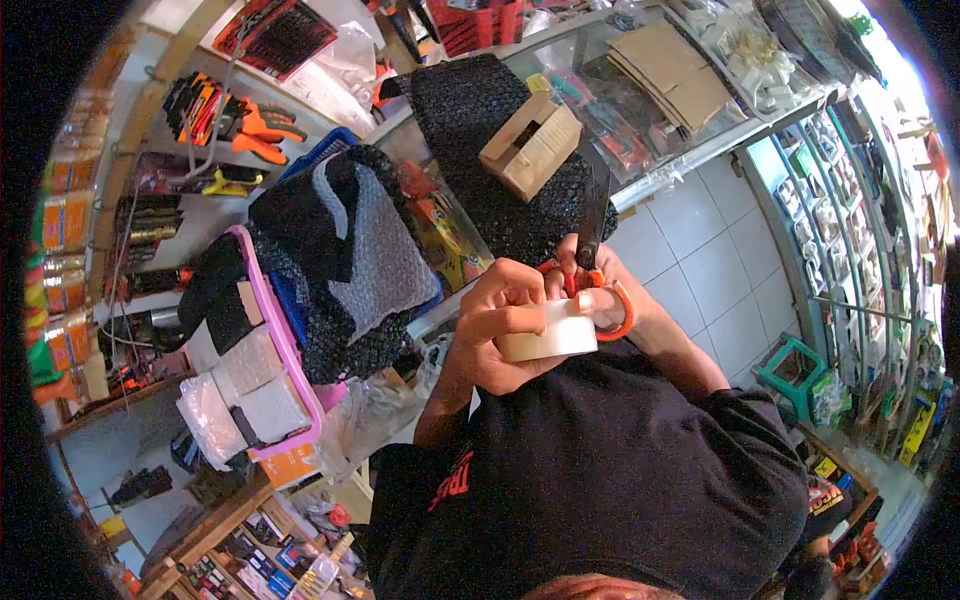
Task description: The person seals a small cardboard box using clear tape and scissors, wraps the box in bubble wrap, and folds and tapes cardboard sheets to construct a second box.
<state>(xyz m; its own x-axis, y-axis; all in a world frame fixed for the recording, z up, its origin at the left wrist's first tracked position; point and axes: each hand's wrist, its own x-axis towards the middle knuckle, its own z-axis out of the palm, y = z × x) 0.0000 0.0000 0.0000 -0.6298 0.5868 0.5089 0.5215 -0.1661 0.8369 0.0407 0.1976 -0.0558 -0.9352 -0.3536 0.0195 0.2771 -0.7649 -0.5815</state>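
Note:
In front of my chest, my left hand is wrapped around a roll of clear tape. My right hand carries a pair of scissors by its orange handles, with the dark scissor blades pointing away from me. The right fingers also touch the top of the tape roll, close to the left fingertips. Whether a tape end is pinched there is not visible. Beyond the hands, a small cardboard box rests on a sheet of black bubble wrap over the glass counter.
Flattened cardboard lies farther along the counter. To the left stand a pink-rimmed basket with wrapped parcels and a pile of bubble wrap. Orange-handled pliers hang at upper left. A green stool is on the tiled floor at right.

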